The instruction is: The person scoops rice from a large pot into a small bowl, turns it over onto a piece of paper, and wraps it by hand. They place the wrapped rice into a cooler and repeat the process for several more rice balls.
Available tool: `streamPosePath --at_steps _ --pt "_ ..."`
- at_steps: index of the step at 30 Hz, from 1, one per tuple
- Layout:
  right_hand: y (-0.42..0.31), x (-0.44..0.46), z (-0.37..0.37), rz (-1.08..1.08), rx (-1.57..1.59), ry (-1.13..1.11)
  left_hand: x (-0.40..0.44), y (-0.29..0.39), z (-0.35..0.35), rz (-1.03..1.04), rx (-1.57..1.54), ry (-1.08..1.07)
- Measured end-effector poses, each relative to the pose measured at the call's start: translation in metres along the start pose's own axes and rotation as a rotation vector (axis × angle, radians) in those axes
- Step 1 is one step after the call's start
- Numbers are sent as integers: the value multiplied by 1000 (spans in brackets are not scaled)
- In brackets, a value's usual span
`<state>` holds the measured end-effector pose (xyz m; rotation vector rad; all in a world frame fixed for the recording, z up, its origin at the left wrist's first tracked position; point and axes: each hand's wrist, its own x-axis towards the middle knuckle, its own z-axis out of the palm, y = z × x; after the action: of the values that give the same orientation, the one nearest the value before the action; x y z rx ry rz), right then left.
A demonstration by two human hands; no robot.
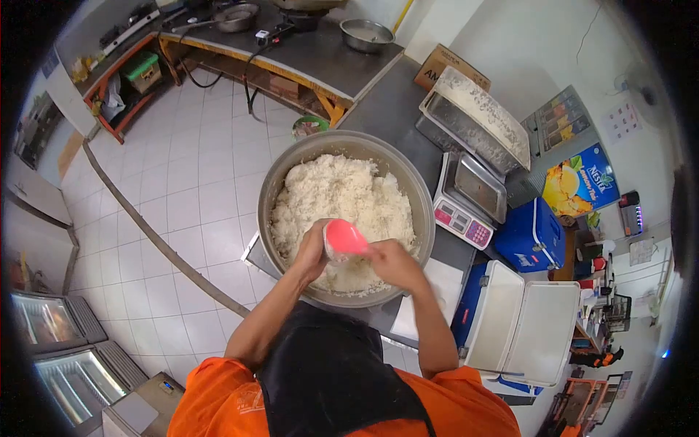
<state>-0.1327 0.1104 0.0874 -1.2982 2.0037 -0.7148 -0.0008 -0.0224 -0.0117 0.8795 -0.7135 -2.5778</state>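
Observation:
A large round metal pot point(424, 195) full of white cooked rice point(335, 186) stands in front of me. Over the near part of the rice, my left hand point(313, 247) is wrapped round a small clear container point(337, 256). My right hand point(395, 262) grips the handle of a pink scoop point(345, 237). The scoop's bowl lies against the container's top and hides its opening, so I cannot see what is inside.
Right of the pot are a scale point(464, 218) with a metal tray, a rice-stained metal container point(477, 113), a blue cooler point(530, 237) and an open white-lined cooler point(495, 320). A metal bowl point(367, 35) sits on the far counter. Tiled floor point(175, 218) lies left.

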Motion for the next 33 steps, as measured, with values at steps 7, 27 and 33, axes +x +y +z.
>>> streamPosePath --at_steps 7,27,33 --pt "1 0 5 40 -124 15 -3 -5 -3 -23 -101 -45" --pt "34 -25 -18 87 143 47 -16 17 -11 -43 -203 -63" --pt "37 -39 40 -52 -468 327 -54 31 7 85 -396 -28"
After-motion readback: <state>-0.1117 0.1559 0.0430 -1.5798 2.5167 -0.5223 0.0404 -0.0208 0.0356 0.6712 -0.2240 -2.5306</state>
